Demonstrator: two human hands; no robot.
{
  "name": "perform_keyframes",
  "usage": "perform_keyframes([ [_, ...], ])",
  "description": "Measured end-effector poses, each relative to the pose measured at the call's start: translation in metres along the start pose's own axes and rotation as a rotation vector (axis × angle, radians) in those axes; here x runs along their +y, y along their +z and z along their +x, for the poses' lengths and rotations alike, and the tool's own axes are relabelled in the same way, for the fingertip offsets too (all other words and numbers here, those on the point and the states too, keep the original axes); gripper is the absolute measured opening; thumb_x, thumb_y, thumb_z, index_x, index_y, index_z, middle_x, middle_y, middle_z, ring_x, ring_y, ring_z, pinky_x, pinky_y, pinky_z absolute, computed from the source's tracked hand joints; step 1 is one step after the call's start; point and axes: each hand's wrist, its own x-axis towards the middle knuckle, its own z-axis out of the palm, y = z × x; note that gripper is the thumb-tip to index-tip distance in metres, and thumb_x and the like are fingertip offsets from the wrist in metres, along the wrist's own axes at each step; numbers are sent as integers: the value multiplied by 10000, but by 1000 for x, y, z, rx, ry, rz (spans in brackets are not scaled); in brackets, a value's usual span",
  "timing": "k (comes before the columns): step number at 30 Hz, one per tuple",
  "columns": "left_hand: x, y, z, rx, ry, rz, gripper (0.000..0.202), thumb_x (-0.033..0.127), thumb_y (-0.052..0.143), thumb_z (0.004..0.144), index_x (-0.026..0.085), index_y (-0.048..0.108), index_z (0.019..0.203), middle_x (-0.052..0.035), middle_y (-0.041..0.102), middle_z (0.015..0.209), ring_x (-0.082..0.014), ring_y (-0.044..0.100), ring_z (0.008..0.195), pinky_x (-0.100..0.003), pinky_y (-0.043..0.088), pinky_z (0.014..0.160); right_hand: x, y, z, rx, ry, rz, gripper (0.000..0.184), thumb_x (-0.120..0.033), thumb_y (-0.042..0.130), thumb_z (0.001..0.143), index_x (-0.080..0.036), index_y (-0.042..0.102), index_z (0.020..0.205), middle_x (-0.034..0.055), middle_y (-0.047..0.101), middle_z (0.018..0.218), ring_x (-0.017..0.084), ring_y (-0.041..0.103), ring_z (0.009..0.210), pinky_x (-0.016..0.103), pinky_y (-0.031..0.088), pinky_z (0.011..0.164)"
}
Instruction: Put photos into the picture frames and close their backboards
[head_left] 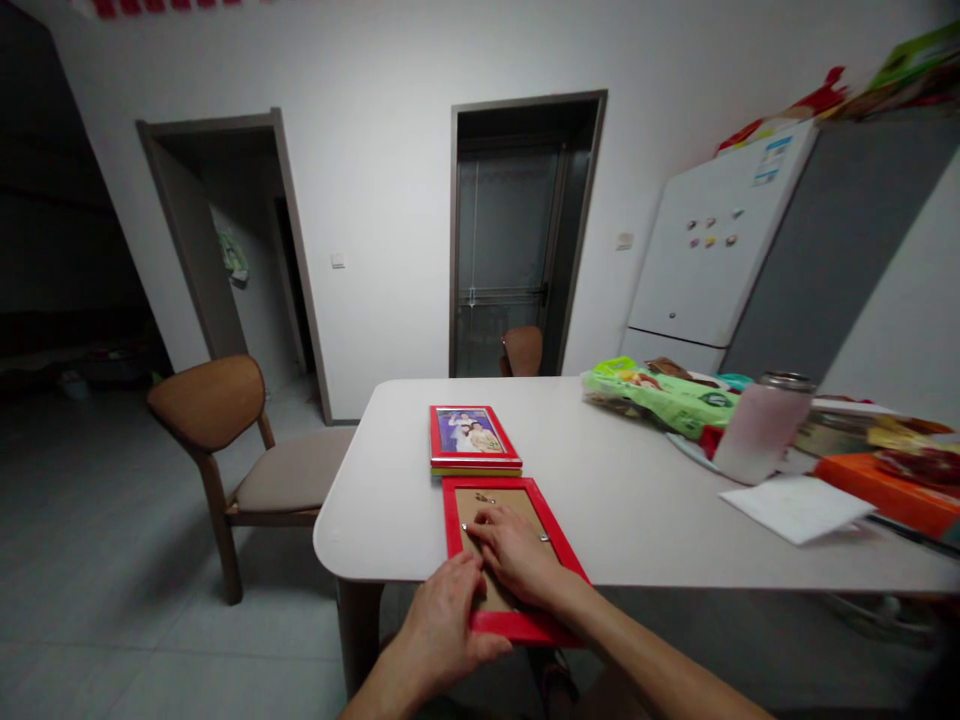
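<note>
A red picture frame (561,535) lies face down at the table's near edge, its lower part jutting out over the edge. Its brown backing board (517,503) shows a hanger near the top and a small metal clip (544,538) on the right side. My left hand (450,615) grips the frame's lower left edge, thumb along the near rim. Bent over the backing, my right hand (517,555) has its fingertips together at another metal clip (465,527) on the left side. Just beyond lies a stack of picture frames (476,463), the top one face up with a photo.
The white table (405,500) carries a pink bottle (765,430), a green package (660,395), a white sheet (799,508) and an orange box (885,490) on the right. A wooden chair (292,470) stands left. Behind are doorways and a white fridge (705,270).
</note>
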Motion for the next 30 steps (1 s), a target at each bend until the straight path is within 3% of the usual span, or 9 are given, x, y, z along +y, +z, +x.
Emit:
perform_keyframes([
  [11, -2, -3, -3, 47, 41, -29, 716, 328, 726, 510, 129, 442, 1137, -123, 454, 1214, -238, 391, 1125, -346, 313, 959, -3, 0, -1, -28, -104, 82, 331, -156, 401, 741, -232, 589, 1002, 46, 586, 1008, 186, 466, 944, 345, 309, 850],
  [15, -1, -2, -4, 34, 24, -26, 573, 340, 725, 510, 168, 524, 1019, -93, 488, 1185, -226, 395, 1124, -338, 318, 952, 13, 1, 8, 69, 74, 80, 287, -189, 417, 741, -174, 612, 952, 75, 595, 1010, 173, 485, 958, 277, 330, 838],
  [18, 0, -2, -7, 6, 9, -16, 445, 352, 725, 513, 175, 568, 891, -89, 453, 1224, -228, 371, 1144, -336, 303, 958, 27, 2, 20, 104, 239, 65, 250, -230, 428, 743, -170, 634, 870, 69, 631, 911, 155, 533, 859, 236, 362, 754],
  [23, 1, -1, -9, -15, -4, -11, 456, 364, 719, 526, 165, 562, 905, -94, 424, 1250, -240, 338, 1166, -356, 276, 972, 37, 8, 42, 105, 421, 32, 211, -307, 460, 732, -188, 634, 734, 49, 655, 756, 143, 567, 691, 213, 352, 574],
  [30, 1, 1, -12, -11, -26, -1, 546, 356, 707, 542, 155, 525, 1015, -99, 437, 1237, -223, 358, 1153, -336, 281, 971, 43, 18, 55, 151, 573, -11, 193, -314, 492, 701, -165, 607, 741, 92, 649, 776, 179, 569, 707, 229, 323, 532],
])
